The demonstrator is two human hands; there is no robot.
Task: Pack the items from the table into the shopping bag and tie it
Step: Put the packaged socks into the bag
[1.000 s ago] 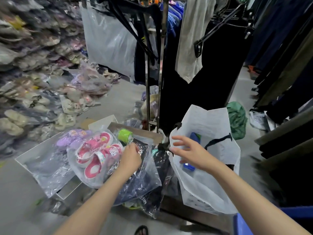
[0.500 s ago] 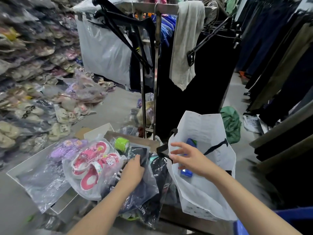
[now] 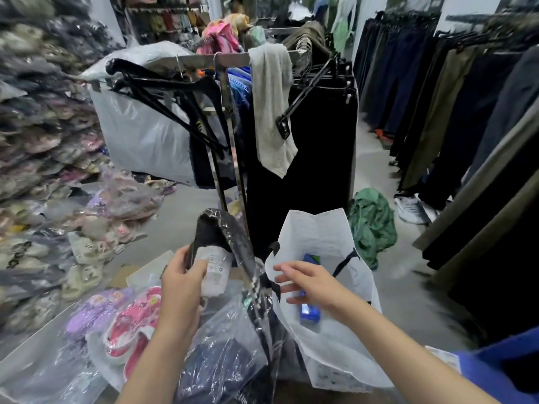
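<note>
The left hand (image 3: 182,275) is gripping a dark garment in clear wrap (image 3: 217,240), fingers closed around its white label end, and is holding it up at about ten o'clock from the mouth of the white shopping bag (image 3: 323,237). The right hand (image 3: 306,282) is hovering over the bag's near rim with fingers spread, gripping nothing, though it may be brushing the black strap (image 3: 269,282). To do this step well, the right hand should be pulling the rim wide while the left is feeding the packet in label end first — the loose wrap could snag on the strap. Inside the bag a blue box (image 3: 309,309) is lying at the bottom. More wrapped goods — pink sandals (image 3: 132,330) and purple sandals (image 3: 96,310) — are waiting on the table at seven o'clock.
</note>
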